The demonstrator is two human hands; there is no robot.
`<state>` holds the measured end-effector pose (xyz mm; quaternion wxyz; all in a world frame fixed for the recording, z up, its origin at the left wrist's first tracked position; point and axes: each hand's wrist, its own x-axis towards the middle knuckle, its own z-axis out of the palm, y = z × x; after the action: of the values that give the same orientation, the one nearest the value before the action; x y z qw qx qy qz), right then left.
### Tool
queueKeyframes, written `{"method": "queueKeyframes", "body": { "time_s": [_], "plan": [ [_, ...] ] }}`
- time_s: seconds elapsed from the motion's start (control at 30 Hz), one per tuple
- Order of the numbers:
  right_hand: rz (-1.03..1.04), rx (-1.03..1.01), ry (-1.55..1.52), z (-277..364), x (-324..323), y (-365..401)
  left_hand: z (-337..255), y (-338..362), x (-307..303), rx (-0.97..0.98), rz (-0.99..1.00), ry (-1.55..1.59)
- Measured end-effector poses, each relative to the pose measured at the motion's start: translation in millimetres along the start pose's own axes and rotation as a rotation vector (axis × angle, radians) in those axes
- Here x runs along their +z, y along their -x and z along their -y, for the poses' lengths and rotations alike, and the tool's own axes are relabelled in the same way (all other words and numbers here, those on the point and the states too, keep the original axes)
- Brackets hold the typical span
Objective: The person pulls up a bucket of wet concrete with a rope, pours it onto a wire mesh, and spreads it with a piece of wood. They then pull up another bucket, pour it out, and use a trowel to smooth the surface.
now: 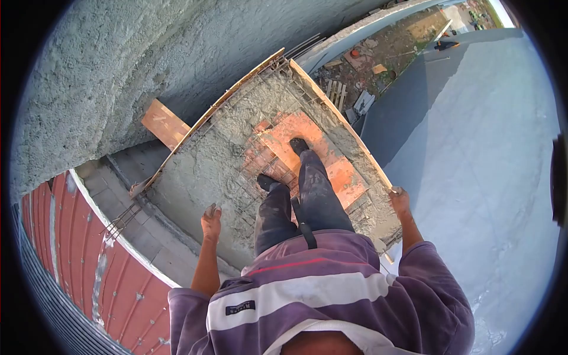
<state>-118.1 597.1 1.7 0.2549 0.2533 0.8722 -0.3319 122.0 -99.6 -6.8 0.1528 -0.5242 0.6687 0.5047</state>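
My left hand (211,222) hangs over the wet concrete (195,171) with nothing visible in it, its fingers loosely bent and a little apart. On the other side, my right hand (400,202) is closed at the top edge of the right formwork board (349,125), near its lower end. Between the hands, my feet stand at an orange-brown panel (296,133) lying on the slab. Beside the panel, a grid of steel rebar (278,168) shows partly bare above the concrete.
A curved formwork board (222,100) edges the left side, with an orange plank (164,124) sticking out past it. Rough grey wall (100,77) rises at upper left. Red metal roofing (77,242) lies lower left. A pallet (336,94) and debris lie on ground far below.
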Motion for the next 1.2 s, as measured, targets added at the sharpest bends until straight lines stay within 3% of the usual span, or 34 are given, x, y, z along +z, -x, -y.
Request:
{"method": "queueKeyframes", "body": {
  "time_s": [0.03, 0.1, 0.17, 0.27, 0.37, 0.43, 0.5, 0.57, 0.73, 0.93, 1.03, 1.13, 1.2],
  "plan": [
    [0.049, 0.1, 0.024, 1.6, 5.9, 47.8, -1.0, 5.5, -12.5, -0.022, 0.019, -0.032],
    [0.142, 0.145, 0.101, -52.9, 32.5, 104.1, -1.8, 5.1, -24.4, -0.042, 0.049, -0.081],
    [0.051, -0.146, 0.516, -145.6, 71.6, 140.2, -5.4, 19.8, -28.4, -0.106, 0.033, -0.003],
    [0.44, 0.302, 0.032, -170.9, 92.0, 176.9, 1.8, 35.1, -24.5, -0.22, 0.028, 0.074],
    [0.495, 0.36, 0.176, -152.6, 97.3, 158.6, 11.9, 47.7, -16.9, -0.332, 0.061, 0.056],
    [0.317, 0.113, 0.296, -133.1, 95.2, 130.9, 14.1, 45.9, -14.6, -0.383, 0.124, 0.039],
    [0.121, 0.367, -0.16, -50.4, 66.0, 112.9, 15.9, 34.4, -13.7, -0.423, 0.219, 0.034],
    [0.03, 0.13, -0.223, -55.3, 55.1, 71.7, -23.3, 39.0, 0.4, -0.369, 0.192, -0.046],
    [-0.021, 0.145, -0.355, 23.8, -10.4, 52.9, -145.8, 23.5, 44.4, -0.183, 0.16, -0.045],
    [-0.127, 0.236, -0.347, -11.3, -31.9, 65.6, -235.9, -4.9, 87.2, -0.002, 0.22, -0.041],
    [-0.18, 0.323, -0.383, -84.0, -11.2, 68.9, -253.3, -10.6, 108.8, 0.029, 0.302, -0.048],
    [-0.165, 0.489, -0.568, -87.9, -24.0, 107.1, -257.0, -13.5, 128.2, 0.034, 0.348, -0.141],
    [-0.197, 0.514, -0.479, -106.8, -17.3, 123.5, -259.5, -15.8, 138.3, -0.007, 0.379, -0.212]
  ]
}}
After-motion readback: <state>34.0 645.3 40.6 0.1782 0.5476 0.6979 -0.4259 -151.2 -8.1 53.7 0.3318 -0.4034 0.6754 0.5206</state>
